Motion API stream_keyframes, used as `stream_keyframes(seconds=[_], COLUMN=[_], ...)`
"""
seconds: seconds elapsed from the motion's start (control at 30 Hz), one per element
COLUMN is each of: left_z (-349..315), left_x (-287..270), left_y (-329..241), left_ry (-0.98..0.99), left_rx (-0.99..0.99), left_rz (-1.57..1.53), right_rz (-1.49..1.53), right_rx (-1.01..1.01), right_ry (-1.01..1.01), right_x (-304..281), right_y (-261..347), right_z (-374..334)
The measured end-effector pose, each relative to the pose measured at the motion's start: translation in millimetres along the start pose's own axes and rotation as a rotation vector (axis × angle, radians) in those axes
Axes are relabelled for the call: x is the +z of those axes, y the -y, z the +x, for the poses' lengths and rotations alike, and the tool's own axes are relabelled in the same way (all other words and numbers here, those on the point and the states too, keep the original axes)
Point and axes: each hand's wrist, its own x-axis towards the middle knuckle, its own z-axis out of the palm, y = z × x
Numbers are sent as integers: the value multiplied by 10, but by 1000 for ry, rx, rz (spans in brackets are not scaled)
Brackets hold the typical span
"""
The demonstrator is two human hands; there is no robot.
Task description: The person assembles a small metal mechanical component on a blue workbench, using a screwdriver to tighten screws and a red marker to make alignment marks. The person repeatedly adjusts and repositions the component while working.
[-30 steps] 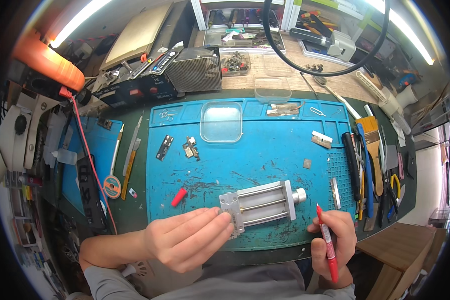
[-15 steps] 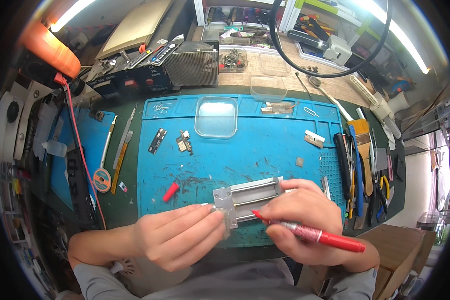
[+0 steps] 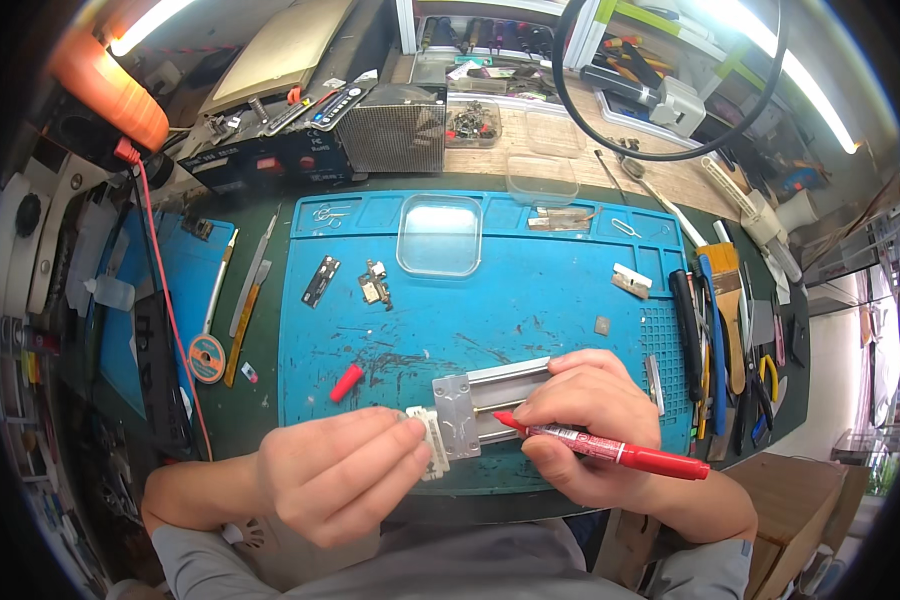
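Observation:
A red marker (image 3: 625, 455) lies in my right hand (image 3: 595, 415), its uncapped red tip pointing left over the metal clamp fixture (image 3: 459, 415). The same hand is closed and its fingers also rest around the fixture's right end. My left hand (image 3: 340, 475) pinches a thin pale plate (image 3: 432, 445) with cut-outs, beside the fixture's left block; whether the two touch I cannot tell. Both sit over the front of the blue work mat (image 3: 450, 330). The red marker cap (image 3: 347, 383) lies on the mat, just beyond my left hand.
A clear plastic box (image 3: 440, 235) stands at the mat's back, with small circuit boards (image 3: 375, 285) to its left. Brushes (image 3: 725, 280), pliers and other tools line the right side. Knives (image 3: 245, 320) and a solder spool (image 3: 206, 358) lie on the left.
My left hand has shifted a little left, and the pale plate shows more beside the fixture. My right hand and the marker have moved slightly left.

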Motion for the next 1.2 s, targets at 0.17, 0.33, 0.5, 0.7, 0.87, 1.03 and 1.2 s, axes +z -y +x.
stream_keyframes(seconds=[0.17, 0.33, 0.5, 0.7, 0.87, 1.03, 1.2], left_z=[-22, -25, -16, -4, 4, 10, 9], left_x=[21, 17, 8, 25, 17, 13, 19], left_y=[21, 24, 15, 17, 15, 22, 25], left_ry=[-15, -21, -14, -15, -2, 8, 9], left_rx=[-40, -61, -66, -51, -50, -41, -39], left_rz=[63, 67, 54, 46, 54, 57, 59], right_rz=[-8, -25, -31, -44, -47, -47, -54], right_rx=[11, 4, 0, -8, -19, -16, -20], right_ry=[14, -1, 4, 8, 3, 6, 7], right_x=[4, 29, 27, 24, 30, 31, 34], right_y=[21, 13, 11, 20, 16, 14, 9], right_z=[9, 0, 2, 3, -2, -3, -2])
